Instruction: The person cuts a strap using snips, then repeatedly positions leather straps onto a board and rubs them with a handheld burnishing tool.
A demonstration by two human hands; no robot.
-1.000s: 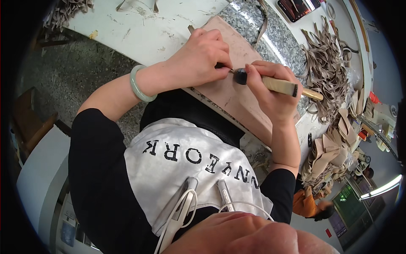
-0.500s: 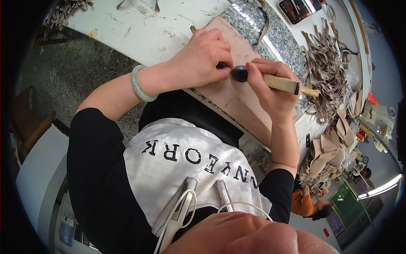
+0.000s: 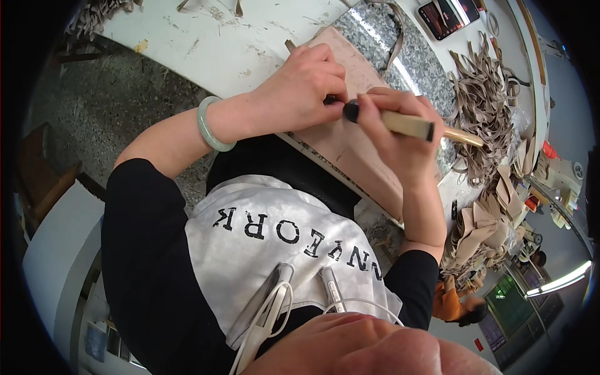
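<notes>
My left hand (image 3: 307, 84), a pale green bangle (image 3: 211, 124) on its wrist, is closed over the pinkish-brown board (image 3: 356, 150). Something dark shows between its thumb and fingers; what it is I cannot make out. A short brownish strip end (image 3: 290, 45) pokes out beyond the knuckles. Close beside it, my right hand (image 3: 400, 122) grips a tool with a rounded black end (image 3: 351, 110) and a thick pale handle (image 3: 406, 125). A thinner wooden stick (image 3: 464, 137) also juts from this hand. The black end is near my left fingertips; whether they touch is unclear.
A speckled stone slab (image 3: 419, 69) adjoins the board, with a strap (image 3: 398, 37) across it. Tangled taupe straps (image 3: 484, 106) and stacked cut pieces (image 3: 481, 228) lie to the right. A phone (image 3: 447, 17) sits at the far edge. Another person (image 3: 456, 305) is farther off.
The thick pale handle has turned slightly, and the wooden stick reaches farther right out of my right hand. My left hand keeps its closed pose in nearly the same place.
</notes>
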